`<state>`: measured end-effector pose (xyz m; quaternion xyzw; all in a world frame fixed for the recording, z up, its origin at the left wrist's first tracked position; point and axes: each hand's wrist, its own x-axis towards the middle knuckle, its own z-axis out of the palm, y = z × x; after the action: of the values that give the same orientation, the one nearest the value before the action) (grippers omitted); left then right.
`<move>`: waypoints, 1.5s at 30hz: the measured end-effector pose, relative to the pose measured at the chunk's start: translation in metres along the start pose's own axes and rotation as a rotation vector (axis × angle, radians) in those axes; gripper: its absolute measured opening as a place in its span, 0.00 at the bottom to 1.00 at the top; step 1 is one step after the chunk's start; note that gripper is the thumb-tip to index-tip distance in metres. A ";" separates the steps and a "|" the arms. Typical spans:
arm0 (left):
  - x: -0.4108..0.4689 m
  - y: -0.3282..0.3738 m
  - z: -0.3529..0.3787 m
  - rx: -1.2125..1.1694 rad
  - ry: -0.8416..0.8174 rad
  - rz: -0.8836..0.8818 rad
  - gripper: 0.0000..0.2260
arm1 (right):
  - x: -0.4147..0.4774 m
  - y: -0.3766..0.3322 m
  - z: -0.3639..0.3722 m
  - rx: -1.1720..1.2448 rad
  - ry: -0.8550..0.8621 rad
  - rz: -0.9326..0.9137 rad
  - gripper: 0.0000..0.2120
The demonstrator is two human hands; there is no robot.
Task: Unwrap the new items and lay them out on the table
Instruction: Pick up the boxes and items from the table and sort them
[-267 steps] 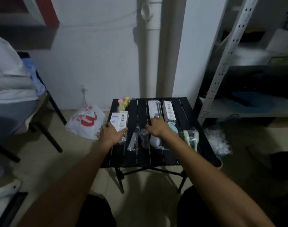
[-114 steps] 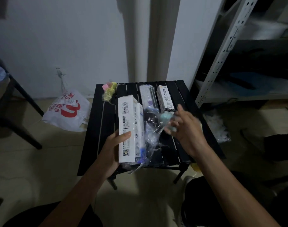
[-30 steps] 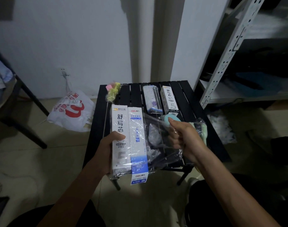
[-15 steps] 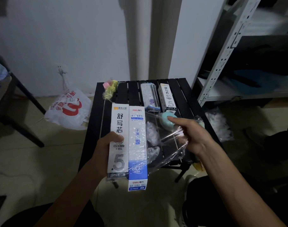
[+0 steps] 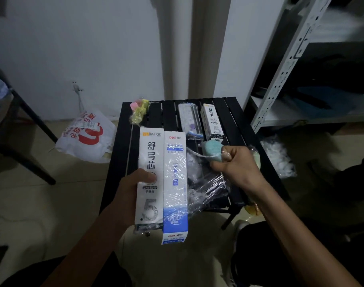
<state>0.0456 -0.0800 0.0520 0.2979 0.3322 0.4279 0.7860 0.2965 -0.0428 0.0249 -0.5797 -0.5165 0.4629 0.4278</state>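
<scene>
Held lot: two long cartons side by side, lifted above the near edge of the black slatted table [image 5: 235,112]. One is a white carton [image 5: 150,162] printed with a large 5. Touching its right side is a blue-and-white carton [image 5: 175,183], which hangs a little lower. We record the left hand [image 5: 131,191] gripping the pair from the left, thumb pressed on the white carton's face, fingers hidden behind. Clear film [image 5: 208,185] clings over the blue-and-white carton and stretches rightward to the right hand [image 5: 237,168], which is closed in a fist, pinching a bunch of that film. On the table we count a yellow and pink packet [image 5: 138,111] at the far left corner and a flat clear-wrapped pack [image 5: 189,121] at the far middle. Just to the right of that pack lies a smaller white carton [image 5: 212,122] with a 5. A teal round piece [image 5: 212,148] sits just beyond the right hand's knuckles, and a pale yellow-green item [image 5: 257,160] is mostly hidden behind that hand. Crinkled wrapped things lie on the slats under the stretched film; we cannot tell what they are. Off the table: a white plastic bag [image 5: 86,137] with red print on the floor to the left, and a heap of crumpled clear plastic [image 5: 278,158] on the floor to the right, below a grey metal shelf rack [image 5: 290,59]
</scene>
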 end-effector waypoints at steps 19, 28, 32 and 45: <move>-0.003 -0.010 0.007 -0.002 -0.054 -0.219 0.31 | 0.031 0.006 -0.032 0.202 0.515 0.197 0.14; -0.003 -0.012 0.010 0.099 -0.047 -0.289 0.26 | 0.046 0.010 -0.062 0.648 0.522 0.383 0.19; -0.003 -0.010 0.008 0.123 -0.023 -0.295 0.21 | 0.057 0.024 -0.071 0.801 0.488 0.439 0.20; 0.002 0.000 -0.002 0.043 0.125 -0.185 0.12 | 0.060 0.019 -0.041 0.816 0.374 0.378 0.17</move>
<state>0.0453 -0.0779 0.0501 0.2556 0.4155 0.3642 0.7933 0.3431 0.0142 0.0094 -0.5215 -0.0929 0.5851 0.6141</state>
